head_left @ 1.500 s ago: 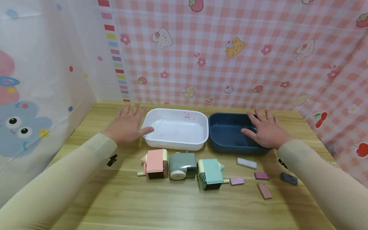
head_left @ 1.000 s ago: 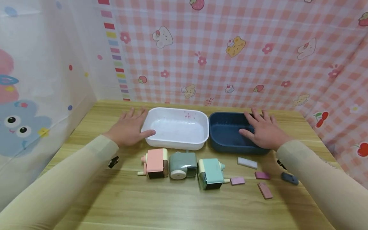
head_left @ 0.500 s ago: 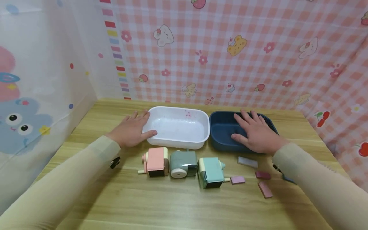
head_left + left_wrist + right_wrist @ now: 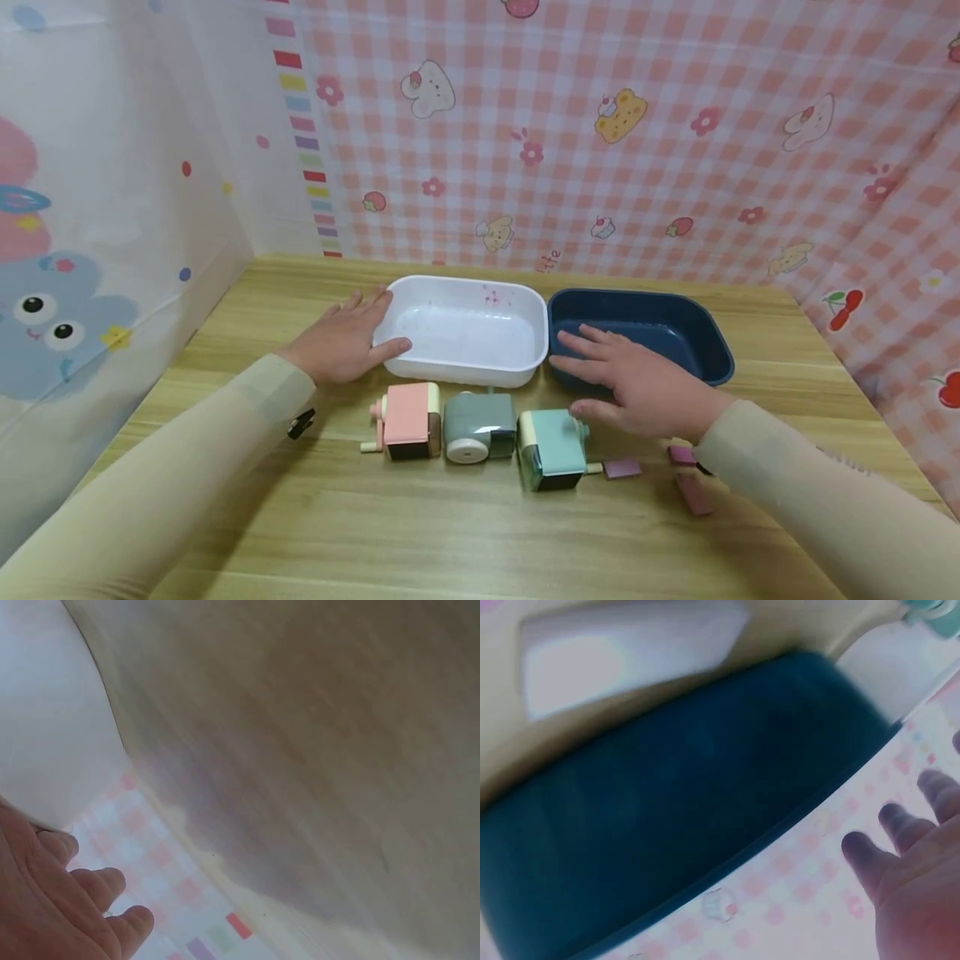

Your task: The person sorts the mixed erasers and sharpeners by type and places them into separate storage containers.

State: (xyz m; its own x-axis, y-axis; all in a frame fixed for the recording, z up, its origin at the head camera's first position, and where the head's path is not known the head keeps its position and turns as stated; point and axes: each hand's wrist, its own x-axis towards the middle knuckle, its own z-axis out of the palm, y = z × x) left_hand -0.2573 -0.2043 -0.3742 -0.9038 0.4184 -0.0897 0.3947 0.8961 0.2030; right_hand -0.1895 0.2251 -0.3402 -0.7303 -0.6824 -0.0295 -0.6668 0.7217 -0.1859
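My left hand (image 4: 341, 340) rests at the left rim of a white plastic basin (image 4: 465, 375), its thumb lying over the edge and its fingers stretched out. My right hand (image 4: 645, 387), fingers spread, is over the front of a dark blue basin (image 4: 705, 333) and holds nothing. Near its thumb stands a teal crank pencil sharpener (image 4: 562, 442). A grey-green sharpener (image 4: 476, 417) and a pink one (image 4: 408, 417) stand in a row to the left of it. In the right wrist view a white block (image 4: 630, 656) lies beside the dark basin; the right hand hides it in the head view.
Small flat eraser-like blocks lie at the right: a lilac one (image 4: 622, 469), a magenta one (image 4: 682, 455) and a dusty pink one (image 4: 694, 495). The wooden table (image 4: 420, 533) ends at a pink checked cloth (image 4: 570, 192) behind the basins.
My right hand has moved left and toward me, from the dark basin's right side to over its front edge. The left hand has shifted slightly right at the white basin.
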